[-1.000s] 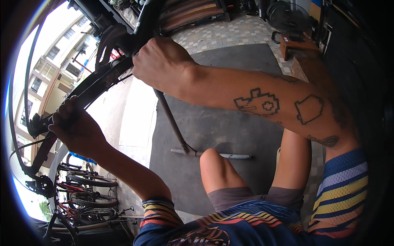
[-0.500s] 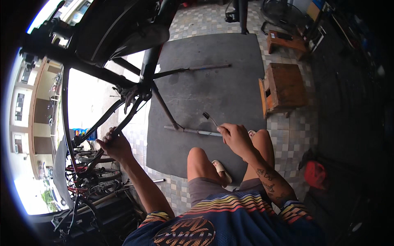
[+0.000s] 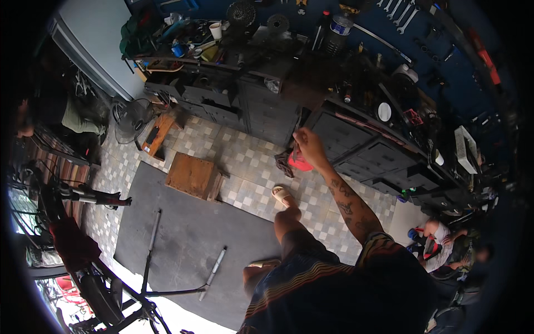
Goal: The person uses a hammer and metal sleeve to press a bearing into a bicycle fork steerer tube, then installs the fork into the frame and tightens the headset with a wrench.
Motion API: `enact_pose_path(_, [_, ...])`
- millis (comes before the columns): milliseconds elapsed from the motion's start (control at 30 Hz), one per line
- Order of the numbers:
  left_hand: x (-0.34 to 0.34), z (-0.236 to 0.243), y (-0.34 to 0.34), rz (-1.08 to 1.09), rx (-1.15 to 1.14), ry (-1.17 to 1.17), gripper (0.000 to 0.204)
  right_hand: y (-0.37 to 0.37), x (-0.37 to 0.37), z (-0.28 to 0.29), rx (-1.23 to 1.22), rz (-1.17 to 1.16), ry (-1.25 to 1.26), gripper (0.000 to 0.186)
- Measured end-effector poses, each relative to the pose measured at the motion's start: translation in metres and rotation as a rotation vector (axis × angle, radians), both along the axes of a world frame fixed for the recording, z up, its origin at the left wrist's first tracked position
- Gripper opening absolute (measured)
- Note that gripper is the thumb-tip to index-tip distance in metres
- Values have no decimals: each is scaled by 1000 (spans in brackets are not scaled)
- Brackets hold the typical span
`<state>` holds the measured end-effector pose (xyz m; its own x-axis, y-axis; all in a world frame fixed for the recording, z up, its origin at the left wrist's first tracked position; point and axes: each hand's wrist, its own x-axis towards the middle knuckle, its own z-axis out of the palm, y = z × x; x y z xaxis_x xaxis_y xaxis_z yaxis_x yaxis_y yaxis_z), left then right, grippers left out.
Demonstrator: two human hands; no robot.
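My right hand (image 3: 310, 147) is stretched out ahead, closed, above the floor and in front of the dark cabinets. A dark narrow shape rises by its fingers; it looks like the small toothbrush-like brush, hard to make out against the cabinets. Below the hand, apart from it, a red item (image 3: 301, 162) rests on the floor. My left hand is out of view. At the lower left a dark bicycle frame (image 3: 146, 305) is held up by a repair stand, whose legs (image 3: 148, 261) rest on the grey mat (image 3: 183, 245).
A wooden stool (image 3: 190, 175) stands at the mat's edge, with a low wooden bench (image 3: 158, 135) and a fan (image 3: 131, 119) beyond. Along the wall, a cluttered workbench tops dark cabinets (image 3: 270, 114); wrenches (image 3: 409, 18) hang above. One person (image 3: 440, 239) is at the lower right, another (image 3: 80, 119) at the far left.
The view has swung right, from the bicycle frame to the workbench. My right hand has moved toward the cabinets. The left hand, earlier gripping the bicycle frame, has left the view.
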<state>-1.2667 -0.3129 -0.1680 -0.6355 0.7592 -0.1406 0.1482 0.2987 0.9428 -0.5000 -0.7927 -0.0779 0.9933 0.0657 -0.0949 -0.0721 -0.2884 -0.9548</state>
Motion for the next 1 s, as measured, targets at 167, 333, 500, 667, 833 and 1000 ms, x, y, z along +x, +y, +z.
enact_pose_path(167, [201,-25,-103,-369,-428,-134,41,21,204,12,-23,-54,39,21])
enact_pose_path(333, [426,-33,-201,-1193,-524,-158,32,20,308,23,-529,-194,-334,35])
enact_pose_path(500, [504,10,-224,-1554,-348,109,24,-60,297,11,-1126,-250,-395,59])
enact_pose_path(667, [503,33,-207,-1406,-413,102,24,-95,321,55,-648,-189,-523,27])
enact_pose_path(833, [540,96,-218,-1313,-293,48,27,-48,241,174,-38,190,-456,31])
enact_pose_path(1000, [583,196,-261,-1675,181,-362,74,83,26,202,464,865,207,38])
